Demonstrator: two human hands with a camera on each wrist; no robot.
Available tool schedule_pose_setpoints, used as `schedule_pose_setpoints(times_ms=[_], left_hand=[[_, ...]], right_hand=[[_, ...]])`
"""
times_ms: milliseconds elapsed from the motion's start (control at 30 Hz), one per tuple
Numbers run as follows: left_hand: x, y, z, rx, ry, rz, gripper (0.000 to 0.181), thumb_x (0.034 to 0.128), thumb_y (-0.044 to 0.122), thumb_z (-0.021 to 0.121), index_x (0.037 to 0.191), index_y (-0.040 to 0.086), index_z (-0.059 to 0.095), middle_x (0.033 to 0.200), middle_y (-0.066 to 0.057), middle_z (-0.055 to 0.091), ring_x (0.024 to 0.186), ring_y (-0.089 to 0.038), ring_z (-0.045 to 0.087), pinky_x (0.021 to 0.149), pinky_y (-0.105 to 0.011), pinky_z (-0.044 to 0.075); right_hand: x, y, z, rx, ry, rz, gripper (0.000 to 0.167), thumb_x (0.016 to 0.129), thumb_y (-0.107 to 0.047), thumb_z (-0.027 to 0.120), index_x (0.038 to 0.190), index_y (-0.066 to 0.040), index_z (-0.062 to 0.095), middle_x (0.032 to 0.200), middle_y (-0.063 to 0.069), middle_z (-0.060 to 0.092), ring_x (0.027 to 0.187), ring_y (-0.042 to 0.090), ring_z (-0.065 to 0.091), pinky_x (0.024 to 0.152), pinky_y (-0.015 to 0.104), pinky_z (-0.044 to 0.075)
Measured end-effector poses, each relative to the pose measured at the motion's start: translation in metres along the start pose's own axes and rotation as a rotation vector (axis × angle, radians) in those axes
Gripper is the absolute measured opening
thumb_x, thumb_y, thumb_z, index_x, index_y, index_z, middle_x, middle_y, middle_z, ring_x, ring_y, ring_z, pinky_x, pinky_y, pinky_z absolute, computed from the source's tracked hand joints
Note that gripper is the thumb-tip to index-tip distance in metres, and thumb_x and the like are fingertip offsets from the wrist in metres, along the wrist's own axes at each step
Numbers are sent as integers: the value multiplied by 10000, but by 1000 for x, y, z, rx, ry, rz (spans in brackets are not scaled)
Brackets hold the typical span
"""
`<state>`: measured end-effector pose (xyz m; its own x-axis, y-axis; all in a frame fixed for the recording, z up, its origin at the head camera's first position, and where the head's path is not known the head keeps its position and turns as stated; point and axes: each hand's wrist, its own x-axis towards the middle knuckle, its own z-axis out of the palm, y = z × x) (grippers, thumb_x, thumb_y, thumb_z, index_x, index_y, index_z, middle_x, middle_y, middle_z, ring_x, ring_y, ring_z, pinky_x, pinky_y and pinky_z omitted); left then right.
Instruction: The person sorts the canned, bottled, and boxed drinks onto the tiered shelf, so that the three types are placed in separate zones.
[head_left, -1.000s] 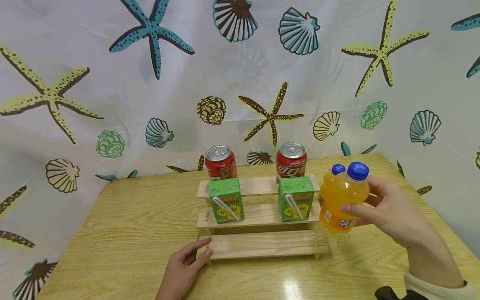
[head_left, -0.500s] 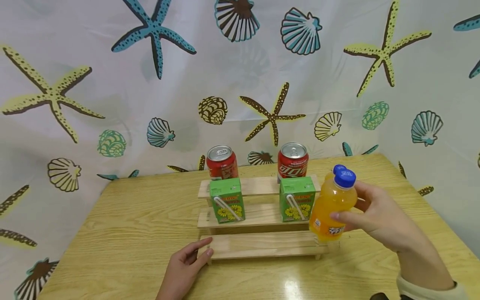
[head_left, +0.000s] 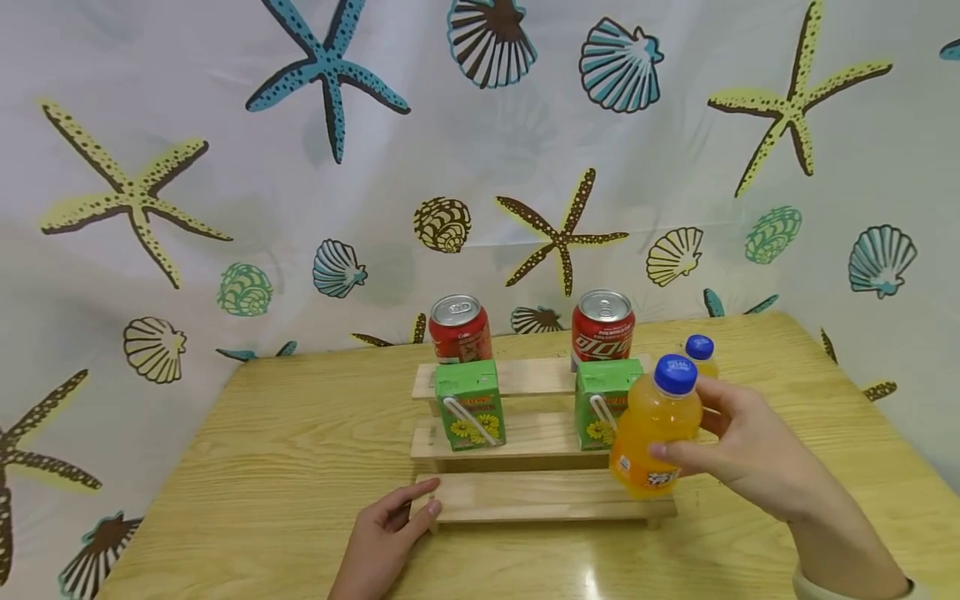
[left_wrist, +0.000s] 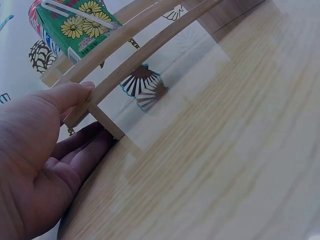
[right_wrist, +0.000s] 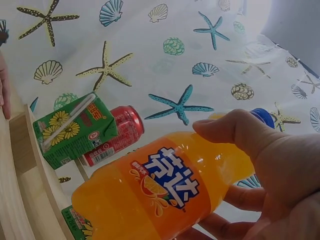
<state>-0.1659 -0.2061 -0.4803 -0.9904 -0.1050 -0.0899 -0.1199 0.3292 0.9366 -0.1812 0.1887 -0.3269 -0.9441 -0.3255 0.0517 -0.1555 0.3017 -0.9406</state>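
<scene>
A stepped wooden rack stands on the table, with its lowest board bare in the head view. My left hand grips the left end of that board; in the left wrist view its thumb touches the wood. In my right hand is a plastic bottle of orange soda with a blue cap, slightly tilted. It hangs by the right end of the lowest board; whether its base touches wood cannot be told. Two green juice boxes, one left and one right, stand on the middle step.
On the top step are two red soda cans, left and right. A second blue-capped orange bottle stands behind my right hand, mostly hidden. A sea-patterned curtain hangs behind the wooden table.
My right hand has brought the bottle left and down to the rack's lower right, partly covering the right juice box. The second bottle now shows separately behind. My left hand stays at the rack.
</scene>
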Motion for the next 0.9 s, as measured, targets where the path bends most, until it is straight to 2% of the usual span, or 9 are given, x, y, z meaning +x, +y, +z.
schedule_pose_setpoints(times_ms=[300,467,533,767,900], left_hand=[[-1,2,0,13,2,8,373,902,342,748,1249,211,716,1412,-72,603,1422,-256,394,1130,-456,414],[-1,1,1,20,5,4,367,907,331,744,1251,207,716,1406,-68,608,1418,-252,399,1125,-450,422],[-1,1,2,22,7,10,365,906,330,744,1249,206,717,1403,-70,611,1416,-253,402,1122,-451,424],[-2,2,2,19,7,6,363,902,338,748,1243,216,720,1407,-73,607,1417,-244,400,1118,-447,433],[-1,1,2,8,7,4,368,902,332,749,1246,204,718,1402,-69,612,1416,-248,411,1122,-444,428]], right_hand=[[6,-3,17,4,-39,-14,645,863,-208,804,1408,-22,512,1345,187,612,1235,391,601,892,395,613],[8,-3,24,15,-50,-6,635,848,-210,817,1383,-20,533,1308,181,641,1189,350,637,853,364,622],[8,-4,26,30,-55,0,635,844,-204,819,1382,-26,534,1312,180,639,1199,353,630,831,360,625],[9,-5,35,32,-55,0,630,832,-227,831,1367,-44,553,1358,151,613,1289,416,562,907,408,606],[11,-6,43,62,-71,3,649,826,-218,837,1377,-37,544,1365,158,598,1271,410,574,928,422,598]])
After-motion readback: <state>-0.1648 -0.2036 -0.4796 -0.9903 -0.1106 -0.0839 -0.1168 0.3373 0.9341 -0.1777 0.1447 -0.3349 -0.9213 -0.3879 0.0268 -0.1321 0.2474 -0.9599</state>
